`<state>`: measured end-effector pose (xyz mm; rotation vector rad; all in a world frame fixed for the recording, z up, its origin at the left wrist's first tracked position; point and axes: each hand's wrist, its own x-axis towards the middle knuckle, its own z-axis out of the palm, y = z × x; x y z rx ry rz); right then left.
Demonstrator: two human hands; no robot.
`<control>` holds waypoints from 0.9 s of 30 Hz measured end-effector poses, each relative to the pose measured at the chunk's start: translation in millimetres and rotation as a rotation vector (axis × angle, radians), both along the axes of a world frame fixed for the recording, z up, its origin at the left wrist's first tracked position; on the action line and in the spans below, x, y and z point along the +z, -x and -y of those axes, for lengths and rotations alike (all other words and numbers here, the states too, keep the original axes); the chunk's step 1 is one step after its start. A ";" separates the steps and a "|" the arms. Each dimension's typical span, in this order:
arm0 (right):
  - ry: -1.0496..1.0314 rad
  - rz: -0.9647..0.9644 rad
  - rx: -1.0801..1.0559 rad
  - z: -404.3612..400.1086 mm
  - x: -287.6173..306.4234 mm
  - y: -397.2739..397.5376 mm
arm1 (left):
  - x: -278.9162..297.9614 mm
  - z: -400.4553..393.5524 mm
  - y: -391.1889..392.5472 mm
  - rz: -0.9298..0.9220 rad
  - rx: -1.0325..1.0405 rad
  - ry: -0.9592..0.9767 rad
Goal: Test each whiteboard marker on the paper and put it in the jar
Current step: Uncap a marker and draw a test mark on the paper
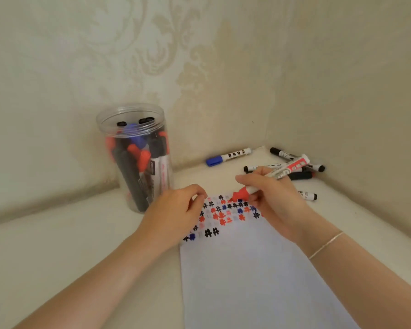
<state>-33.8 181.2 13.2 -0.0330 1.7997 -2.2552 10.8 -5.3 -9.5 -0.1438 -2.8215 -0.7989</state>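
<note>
Red is the colour in play: the right hand [274, 200] grips a red whiteboard marker [271, 178] in a writing hold, fingers and thumb wrapped round the barrel just behind the red front section, with the tip angled down onto the top rows of the paper [242, 276]. The steep slant looks chosen so that the nib meets the sheet squarely while the barrel clears the knuckles.

Beside it, the left hand [176, 210] rests on the paper's upper left corner with its fingers curled under; whether it hides the cap cannot be told. Its likely job is to pin the sheet so it does not slide under the strokes.

Rows of small hash marks [221, 213] in black, red and blue crowd the sheet's top edge, which suggests many pens are already tested. The clear plastic jar [134, 157] stands open near the wall, left of the paper and within easy reach, already holding a crowd of black, red and blue markers.

Untested pens lie apart on the right: a blue-capped marker [228, 156] against the wall, a loose pile of black markers [294, 165] in the corner behind the right hand, and another one [307, 195] just beyond the right hand. Keeping them opposite the jar separates pending from done.
</note>
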 end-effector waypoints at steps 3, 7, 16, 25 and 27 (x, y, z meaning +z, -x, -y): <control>0.027 0.025 0.025 8.2 -8.6 -6.9 | -4.5 -1.5 -3.1 0.058 -0.026 0.090; -0.080 -0.023 -0.007 20.7 -22.2 -12.6 | -7.6 -1.6 -4.6 0.080 -0.048 0.304; -0.431 -0.187 -0.279 33.0 -34.5 -11.7 | -0.6 0.1 -7.7 0.132 -0.186 0.347; -0.500 -0.240 -0.274 32.5 -36.3 -12.2 | -2.0 -0.3 -4.8 0.119 -0.188 0.317; -0.513 -0.256 -0.272 32.7 -36.8 -12.3 | -1.1 -1.0 -4.7 0.132 -0.181 0.336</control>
